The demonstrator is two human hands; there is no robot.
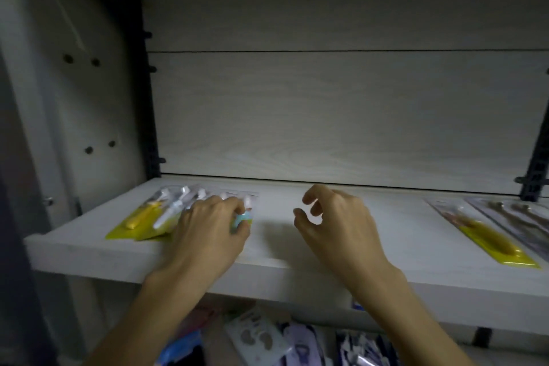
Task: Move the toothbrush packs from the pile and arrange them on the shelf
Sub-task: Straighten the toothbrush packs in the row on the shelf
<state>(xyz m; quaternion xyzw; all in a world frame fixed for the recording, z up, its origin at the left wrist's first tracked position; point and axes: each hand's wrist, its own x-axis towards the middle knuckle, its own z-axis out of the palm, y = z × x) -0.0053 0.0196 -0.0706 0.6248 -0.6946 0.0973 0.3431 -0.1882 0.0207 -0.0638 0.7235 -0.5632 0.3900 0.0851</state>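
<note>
Several toothbrush packs with yellow-green card bottoms [139, 217] lie in an overlapping row at the left of the pale wooden shelf [282, 258]. My left hand [208, 226] lies on the rightmost pack of that row, a light blue and green one [242, 217], thumb and fingers pinching its edge. My right hand [335, 223] hovers just above the bare middle of the shelf, fingers loosely curled, holding nothing. Two more packs lie at the right end: a yellow one [490, 235] and a grey one [523, 217].
The shelf's back panel [326, 113] rises behind; a side wall [83, 98] closes the left. Black bracket rails [534, 163] stand at the back corners. Below the shelf front, a jumbled pile of packaged goods [267, 339] fills the lower level.
</note>
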